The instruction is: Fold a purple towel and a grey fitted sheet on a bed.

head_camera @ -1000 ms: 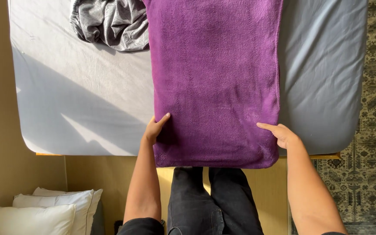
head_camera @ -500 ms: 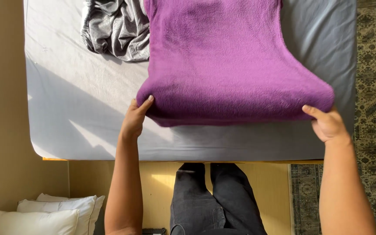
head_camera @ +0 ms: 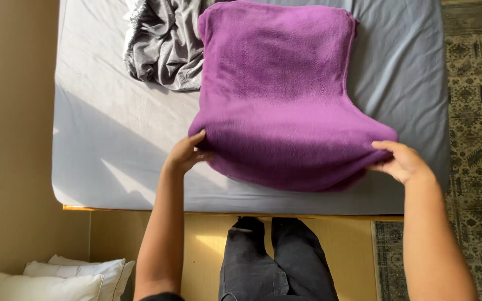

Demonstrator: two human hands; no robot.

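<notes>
The left hand (head_camera: 187, 154) pinches the near left corner of a folded purple fleece blanket (head_camera: 280, 95), and the right hand (head_camera: 401, 161) grips its near right corner. The blanket lies on the grey-sheeted bed (head_camera: 112, 139), beside a crumpled grey garment (head_camera: 163, 42).

The blanket (head_camera: 285, 100) is purple, one plain colour with no pattern. The sheet (head_camera: 112, 139) on the bed is light grey-blue, with pale sunlight stripes on it. The crumpled cloth (head_camera: 163, 44) is darker grey. The rug (head_camera: 475, 111) has a beige and dark ornamental pattern. The pillows (head_camera: 57, 278) are white, the trousers (head_camera: 274, 262) dark grey, and the floor (head_camera: 207, 245) is yellow-brown.
</notes>
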